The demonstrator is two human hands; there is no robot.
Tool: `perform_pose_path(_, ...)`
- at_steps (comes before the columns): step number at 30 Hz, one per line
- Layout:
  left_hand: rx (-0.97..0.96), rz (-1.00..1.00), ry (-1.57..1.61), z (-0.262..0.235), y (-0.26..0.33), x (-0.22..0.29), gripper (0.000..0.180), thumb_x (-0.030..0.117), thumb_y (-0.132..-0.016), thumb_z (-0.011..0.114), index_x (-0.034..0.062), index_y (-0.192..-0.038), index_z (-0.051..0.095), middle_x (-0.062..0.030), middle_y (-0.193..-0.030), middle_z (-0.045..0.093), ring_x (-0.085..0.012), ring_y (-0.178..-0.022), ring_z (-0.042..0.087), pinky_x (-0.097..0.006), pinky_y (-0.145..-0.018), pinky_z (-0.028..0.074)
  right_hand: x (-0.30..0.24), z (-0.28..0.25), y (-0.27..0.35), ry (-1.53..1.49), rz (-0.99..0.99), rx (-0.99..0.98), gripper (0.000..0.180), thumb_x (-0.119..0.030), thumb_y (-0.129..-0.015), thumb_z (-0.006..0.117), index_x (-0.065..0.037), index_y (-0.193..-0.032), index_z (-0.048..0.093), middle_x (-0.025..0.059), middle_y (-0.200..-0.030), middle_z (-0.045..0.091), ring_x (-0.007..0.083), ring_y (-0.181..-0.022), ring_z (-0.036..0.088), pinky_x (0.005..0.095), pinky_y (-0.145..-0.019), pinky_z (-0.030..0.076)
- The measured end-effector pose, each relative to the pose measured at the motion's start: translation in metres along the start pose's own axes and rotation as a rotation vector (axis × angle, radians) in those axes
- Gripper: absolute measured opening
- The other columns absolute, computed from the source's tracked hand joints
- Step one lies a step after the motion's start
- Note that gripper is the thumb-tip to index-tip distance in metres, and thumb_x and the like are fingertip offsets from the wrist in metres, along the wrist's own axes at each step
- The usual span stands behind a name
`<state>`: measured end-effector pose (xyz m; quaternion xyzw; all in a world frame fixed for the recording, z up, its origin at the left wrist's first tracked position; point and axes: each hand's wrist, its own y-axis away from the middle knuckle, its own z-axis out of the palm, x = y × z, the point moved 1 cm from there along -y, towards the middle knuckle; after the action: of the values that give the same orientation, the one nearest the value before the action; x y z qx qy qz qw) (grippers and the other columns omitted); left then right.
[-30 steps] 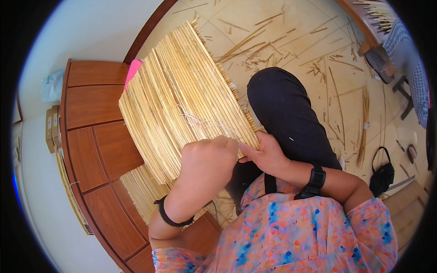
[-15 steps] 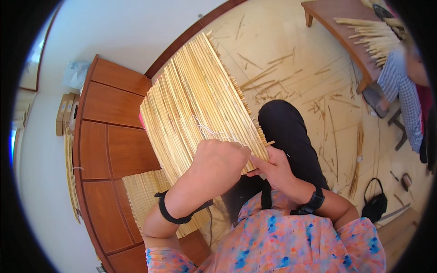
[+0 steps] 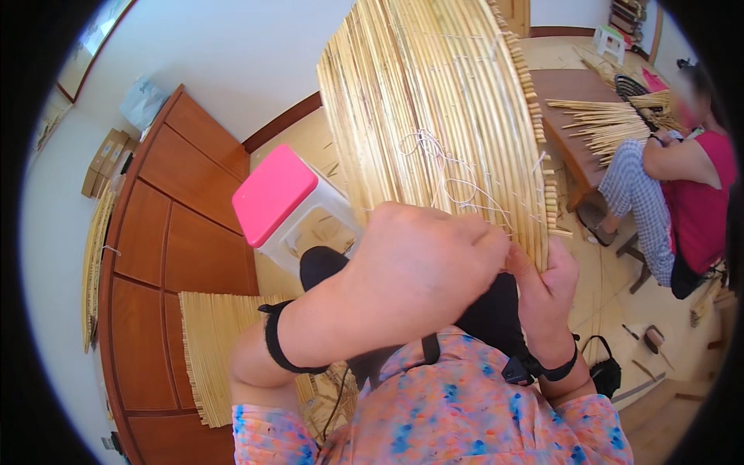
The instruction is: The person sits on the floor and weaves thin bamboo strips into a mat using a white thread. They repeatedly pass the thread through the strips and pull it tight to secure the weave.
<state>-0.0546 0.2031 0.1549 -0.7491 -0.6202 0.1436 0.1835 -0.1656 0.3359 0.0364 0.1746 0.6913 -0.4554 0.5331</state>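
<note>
Left hand (image 3: pixel 422 267) and right hand (image 3: pixel 546 283) grip reed mat (image 3: pixel 434 108) at its lower edge.

Matt, ribbed straw-coloured reed mat (image 3: pixel 434 101) with white thread, glossy pink plastic stool (image 3: pixel 275 194), polished wooden cabinet (image 3: pixel 167 232).

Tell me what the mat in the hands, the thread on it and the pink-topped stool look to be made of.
Mat: thin pale-yellow stalks set side by side, probably reed or straw, dry and matte with cut ends along one edge.
Thread: fine white string, likely cotton or nylon, lying in loose loops.
Stool: apparently moulded plastic, with a smooth pink top and whitish, slightly see-through legs.
</note>
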Motion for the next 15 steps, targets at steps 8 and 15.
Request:
perform_pose_path(8,0.081,-0.208,0.150,0.048,0.060,-0.023,0.013,0.009,-0.083,0.067,0.0094,-0.096,0.072,-0.0067,-0.071,0.066,-0.0296,-0.062,0.066,-0.040,-0.052,0.051,-0.003,0.023,0.009,0.429,0.004,-0.152,0.017,-0.011,-0.090,0.067,0.003,-0.091,0.058,0.0201,-0.060,0.058,0.0394,-0.054,0.062,0.0457,-0.051,0.047)
perform_pose_path(15,0.134,-0.555,0.485,0.096,0.133,-0.035,0.011,0.001,-0.085,0.071,0.0007,-0.096,0.075,-0.0168,-0.077,0.071,-0.0245,-0.063,0.069,-0.030,-0.058,0.052,0.027,0.060,0.012,0.663,0.047,-0.512,0.023,-0.016,-0.089,0.065,0.006,-0.087,0.058,0.0271,-0.067,0.060,0.0464,-0.067,0.063,0.0513,-0.061,0.051)
